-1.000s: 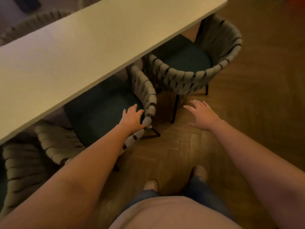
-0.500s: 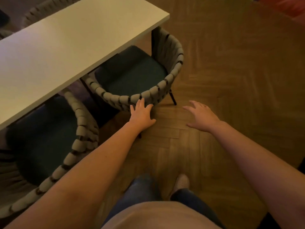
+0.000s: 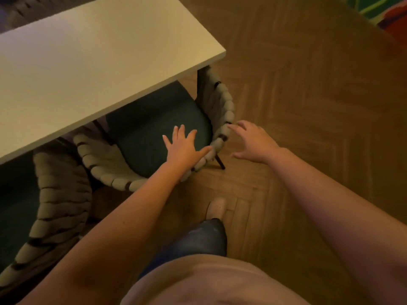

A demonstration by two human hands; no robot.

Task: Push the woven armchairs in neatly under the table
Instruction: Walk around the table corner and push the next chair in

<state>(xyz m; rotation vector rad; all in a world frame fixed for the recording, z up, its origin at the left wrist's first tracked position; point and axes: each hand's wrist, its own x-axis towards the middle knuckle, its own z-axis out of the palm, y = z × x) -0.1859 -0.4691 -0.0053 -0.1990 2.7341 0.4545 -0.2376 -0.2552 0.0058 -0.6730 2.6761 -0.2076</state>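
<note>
Herringbone floor (image 3: 308, 106), woven armchair (image 3: 220, 102), possibly rug (image 3: 387, 12)

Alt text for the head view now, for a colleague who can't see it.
A person's open left hand is spread over the back rim of a woven armchair whose dark green seat sits partly under a white table, while the open right hand reaches toward the same rim. A second woven armchair stands to the left.
</note>
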